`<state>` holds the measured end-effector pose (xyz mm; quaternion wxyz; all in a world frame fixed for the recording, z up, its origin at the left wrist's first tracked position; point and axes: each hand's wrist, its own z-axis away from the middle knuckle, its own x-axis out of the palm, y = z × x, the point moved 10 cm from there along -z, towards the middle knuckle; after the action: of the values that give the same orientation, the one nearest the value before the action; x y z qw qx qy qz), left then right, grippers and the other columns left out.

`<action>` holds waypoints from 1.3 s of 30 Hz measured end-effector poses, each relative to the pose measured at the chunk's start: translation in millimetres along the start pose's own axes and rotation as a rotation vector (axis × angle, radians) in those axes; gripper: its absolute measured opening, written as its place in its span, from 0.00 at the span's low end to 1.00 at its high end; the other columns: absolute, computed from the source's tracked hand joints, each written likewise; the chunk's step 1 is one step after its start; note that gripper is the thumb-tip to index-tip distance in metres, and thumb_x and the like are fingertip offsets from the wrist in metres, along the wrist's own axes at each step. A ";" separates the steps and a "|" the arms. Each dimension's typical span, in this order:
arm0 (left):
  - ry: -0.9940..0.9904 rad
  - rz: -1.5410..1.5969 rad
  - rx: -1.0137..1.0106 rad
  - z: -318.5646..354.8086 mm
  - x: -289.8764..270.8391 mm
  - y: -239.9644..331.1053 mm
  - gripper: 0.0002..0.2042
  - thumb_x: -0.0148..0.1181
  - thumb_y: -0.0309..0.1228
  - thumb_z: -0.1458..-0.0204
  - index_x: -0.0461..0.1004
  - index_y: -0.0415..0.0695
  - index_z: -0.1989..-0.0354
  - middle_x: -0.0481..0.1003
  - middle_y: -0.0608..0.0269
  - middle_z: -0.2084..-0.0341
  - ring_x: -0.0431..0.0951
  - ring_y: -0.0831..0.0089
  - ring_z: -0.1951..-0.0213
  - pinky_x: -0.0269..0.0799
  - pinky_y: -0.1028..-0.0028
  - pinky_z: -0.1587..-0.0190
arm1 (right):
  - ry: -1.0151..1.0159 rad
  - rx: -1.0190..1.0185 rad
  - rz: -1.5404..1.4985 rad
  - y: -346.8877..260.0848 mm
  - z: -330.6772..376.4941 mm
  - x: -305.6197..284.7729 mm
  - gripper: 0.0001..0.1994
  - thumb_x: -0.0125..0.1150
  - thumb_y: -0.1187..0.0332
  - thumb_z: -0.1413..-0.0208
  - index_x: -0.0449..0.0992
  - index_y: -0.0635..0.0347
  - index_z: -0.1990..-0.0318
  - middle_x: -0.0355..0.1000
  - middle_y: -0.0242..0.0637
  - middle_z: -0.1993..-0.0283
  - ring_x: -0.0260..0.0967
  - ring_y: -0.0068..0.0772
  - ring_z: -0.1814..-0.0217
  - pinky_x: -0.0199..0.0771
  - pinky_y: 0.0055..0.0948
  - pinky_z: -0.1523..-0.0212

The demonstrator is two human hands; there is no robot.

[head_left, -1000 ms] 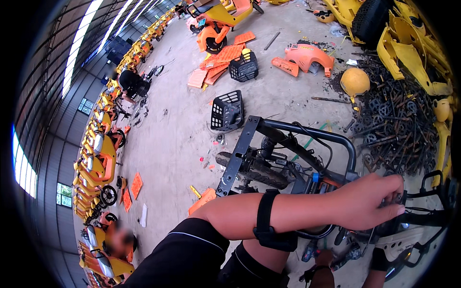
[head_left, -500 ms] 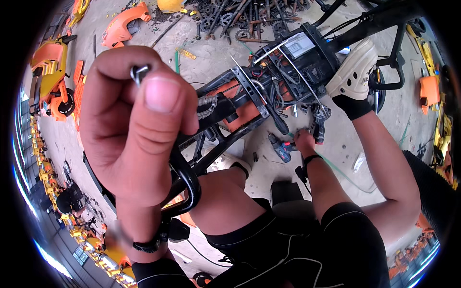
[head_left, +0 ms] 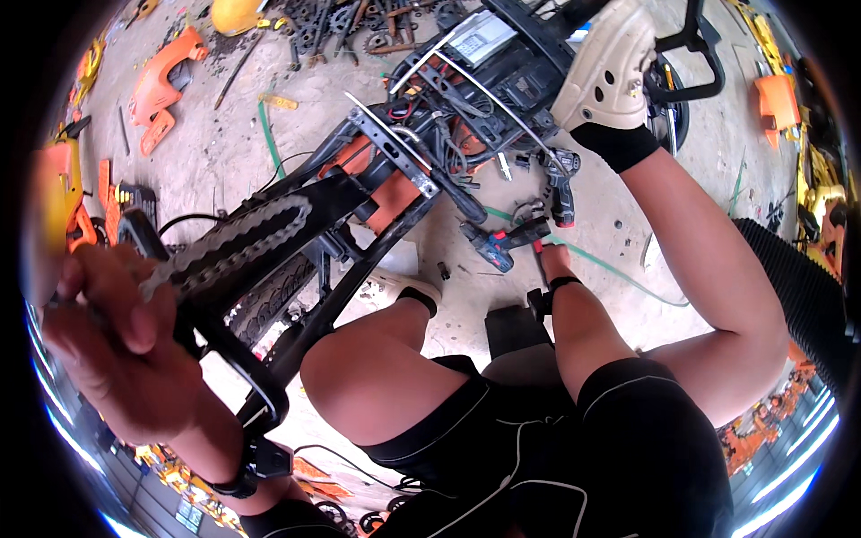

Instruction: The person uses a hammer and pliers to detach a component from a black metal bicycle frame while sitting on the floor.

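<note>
My left hand (head_left: 126, 350) is at the far left with its fingers curled, beside the end of a silver drive chain (head_left: 238, 238). Whatever it pinches is hidden and blurred. The chain lies looped along the black rear arm of a partly stripped bike frame (head_left: 314, 211). Low in the middle, my right hand (head_left: 557, 260) is closed round a dark power tool with a red strip (head_left: 527, 235); its grip is mostly hidden. Against that tool lies a blue-grey cordless drill (head_left: 489, 246) on the floor. Another black drill (head_left: 562, 190) rests just beyond.
Rusty sprockets and rods (head_left: 354, 31) are piled at the far side. An orange body panel (head_left: 166, 85) lies far left. My shoe (head_left: 610, 72) is up against the frame at right. A green strap (head_left: 619, 269) crosses the floor, and a ribbed black hose (head_left: 794, 278) is at the right.
My left hand has moved left and down, from close before the camera, where it pinched a small shiny metal piece, to the chain end. The dark tool now shows at my right hand. The view has shifted.
</note>
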<state>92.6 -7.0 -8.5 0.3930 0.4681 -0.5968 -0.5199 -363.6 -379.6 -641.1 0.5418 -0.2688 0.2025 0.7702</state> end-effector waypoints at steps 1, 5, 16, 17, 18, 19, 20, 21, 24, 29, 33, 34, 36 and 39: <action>-0.001 0.067 0.015 -0.2 -1.3 -2.7 0.20 0.44 0.47 0.33 0.64 0.38 0.53 0.58 0.69 0.79 0.52 0.84 0.78 0.48 0.85 0.78 | -0.033 0.044 -0.009 -17.4 34.9 -9.4 0.23 0.52 0.55 0.40 0.76 0.68 0.49 0.73 0.60 0.45 0.72 0.56 0.41 0.72 0.46 0.42; 0.203 -0.211 0.065 4.7 -23.1 11.5 0.13 0.40 0.36 0.36 0.59 0.41 0.70 0.57 0.65 0.77 0.53 0.80 0.76 0.48 0.80 0.75 | -0.057 0.156 0.143 -17.1 53.7 10.7 0.20 0.50 0.60 0.39 0.72 0.63 0.44 0.74 0.48 0.42 0.71 0.50 0.39 0.72 0.46 0.40; -0.048 -0.307 0.167 2.5 5.7 19.5 0.17 0.40 0.45 0.32 0.58 0.48 0.71 0.56 0.73 0.76 0.54 0.78 0.73 0.54 0.77 0.71 | 0.081 -0.112 0.462 -55.5 0.8 -3.6 0.19 0.51 0.50 0.37 0.82 0.53 0.57 0.79 0.39 0.52 0.77 0.43 0.47 0.77 0.45 0.48; -0.056 -0.225 0.126 0.5 8.1 16.6 0.17 0.43 0.46 0.33 0.62 0.48 0.68 0.57 0.75 0.76 0.53 0.79 0.73 0.55 0.78 0.71 | 0.106 -0.122 0.417 -56.6 1.7 -6.3 0.18 0.53 0.49 0.38 0.82 0.51 0.56 0.79 0.40 0.52 0.77 0.43 0.48 0.78 0.43 0.49; -0.119 -0.140 0.077 -0.9 11.3 14.9 0.15 0.43 0.45 0.33 0.63 0.49 0.68 0.58 0.76 0.77 0.53 0.80 0.72 0.54 0.78 0.71 | 0.107 -0.132 0.405 -57.5 9.9 -9.9 0.18 0.54 0.49 0.39 0.82 0.50 0.56 0.79 0.40 0.52 0.77 0.44 0.48 0.78 0.43 0.50; -0.171 -0.061 0.025 -1.2 13.8 14.4 0.14 0.44 0.44 0.33 0.64 0.50 0.67 0.58 0.76 0.77 0.53 0.80 0.72 0.53 0.78 0.70 | 0.107 -0.141 0.392 -63.3 16.4 -12.8 0.17 0.55 0.49 0.40 0.82 0.49 0.56 0.79 0.40 0.51 0.77 0.45 0.48 0.78 0.44 0.50; -0.211 0.007 -0.027 -0.6 14.1 15.4 0.13 0.44 0.43 0.33 0.65 0.51 0.67 0.58 0.77 0.78 0.53 0.80 0.71 0.52 0.78 0.70 | 0.094 -0.106 0.366 -69.9 14.5 -12.6 0.17 0.57 0.49 0.41 0.81 0.48 0.55 0.79 0.41 0.52 0.77 0.46 0.47 0.78 0.44 0.50; -0.207 0.015 -0.020 -1.5 13.9 11.9 0.12 0.44 0.42 0.34 0.65 0.52 0.68 0.58 0.78 0.78 0.53 0.79 0.71 0.51 0.77 0.69 | 0.101 -0.079 0.354 -71.1 13.6 -13.4 0.18 0.58 0.48 0.42 0.80 0.49 0.54 0.79 0.42 0.51 0.76 0.48 0.46 0.78 0.44 0.49; -0.116 -0.004 0.019 1.2 5.3 2.4 0.10 0.46 0.38 0.39 0.63 0.55 0.74 0.57 0.78 0.78 0.53 0.78 0.70 0.49 0.75 0.68 | 0.064 -0.038 0.266 -68.7 15.2 -9.3 0.21 0.62 0.50 0.44 0.78 0.55 0.52 0.78 0.45 0.50 0.75 0.49 0.45 0.77 0.45 0.47; -0.210 0.074 -0.113 10.7 -13.3 3.9 0.14 0.46 0.36 0.43 0.58 0.58 0.83 0.58 0.64 0.71 0.56 0.71 0.66 0.52 0.71 0.61 | 0.073 -0.078 0.277 -69.1 19.4 0.9 0.21 0.63 0.51 0.43 0.75 0.58 0.51 0.77 0.48 0.49 0.75 0.51 0.46 0.76 0.47 0.47; -0.254 -0.134 -0.052 5.5 -17.8 8.4 0.12 0.48 0.31 0.42 0.62 0.56 0.80 0.61 0.63 0.71 0.57 0.68 0.66 0.53 0.69 0.61 | 0.082 -0.198 0.469 -67.6 -2.4 13.2 0.19 0.52 0.52 0.37 0.78 0.59 0.57 0.79 0.44 0.53 0.76 0.49 0.48 0.75 0.46 0.47; -0.131 -0.264 0.051 8.2 -15.5 9.8 0.09 0.52 0.30 0.44 0.65 0.55 0.77 0.62 0.69 0.73 0.56 0.73 0.70 0.52 0.73 0.67 | 0.121 -0.189 0.412 -75.3 4.5 1.4 0.18 0.57 0.54 0.41 0.78 0.60 0.56 0.79 0.45 0.54 0.76 0.49 0.49 0.75 0.45 0.47; -0.244 -0.033 0.060 3.0 -14.7 10.6 0.07 0.49 0.34 0.40 0.67 0.48 0.70 0.64 0.69 0.74 0.57 0.75 0.71 0.55 0.73 0.68 | 0.144 -0.248 0.253 -98.9 24.2 -22.2 0.19 0.62 0.56 0.50 0.77 0.63 0.57 0.76 0.50 0.52 0.74 0.54 0.47 0.74 0.47 0.46; -0.117 0.109 -0.063 3.2 -24.1 2.0 0.08 0.46 0.34 0.38 0.66 0.46 0.69 0.62 0.70 0.75 0.58 0.76 0.69 0.56 0.74 0.64 | 0.050 -0.266 0.078 -104.7 34.5 -22.4 0.23 0.62 0.59 0.52 0.72 0.66 0.53 0.71 0.57 0.47 0.72 0.60 0.45 0.72 0.52 0.44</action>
<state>95.3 17.2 -6.5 0.3998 0.3912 -0.6265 -0.5428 -265.6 -340.5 -602.4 0.4658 -0.3494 0.1222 0.8038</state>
